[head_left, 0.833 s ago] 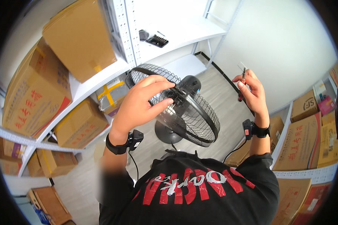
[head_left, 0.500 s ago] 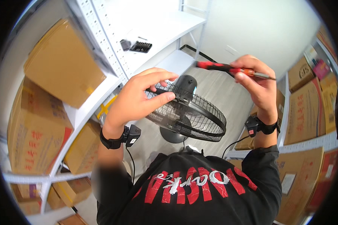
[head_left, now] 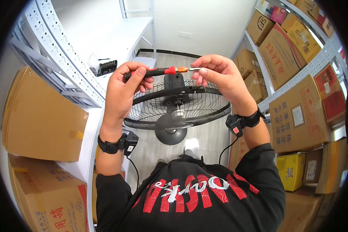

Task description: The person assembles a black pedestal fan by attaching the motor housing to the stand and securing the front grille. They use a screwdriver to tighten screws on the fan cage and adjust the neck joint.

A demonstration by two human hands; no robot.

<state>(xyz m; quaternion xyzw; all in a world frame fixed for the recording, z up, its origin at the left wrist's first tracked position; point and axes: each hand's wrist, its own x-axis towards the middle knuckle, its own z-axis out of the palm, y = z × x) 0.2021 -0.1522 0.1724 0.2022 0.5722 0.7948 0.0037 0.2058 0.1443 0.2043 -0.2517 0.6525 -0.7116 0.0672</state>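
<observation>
A red-and-black screwdriver (head_left: 161,71) with an orange collar lies level between my hands, above the fan. My left hand (head_left: 123,87) is closed around its handle, thumb on top. At the other end, my right hand (head_left: 222,77) pinches the metal bit between thumb and fingers. Below them stands a black electric fan (head_left: 171,131) on a round base, its wire cage tilted upward. Part of the cage is hidden behind my hands.
On the white shelf (head_left: 121,36) at the back left lies a black bit set (head_left: 106,67). Cardboard boxes (head_left: 46,120) fill the racks on the left, and more boxes (head_left: 297,112) line the right. Cables hang from both wrist devices.
The screwdriver has come from my right hand across to the middle, and my left hand has closed on its handle. My right hand has shifted to its bit. The view has turned right.
</observation>
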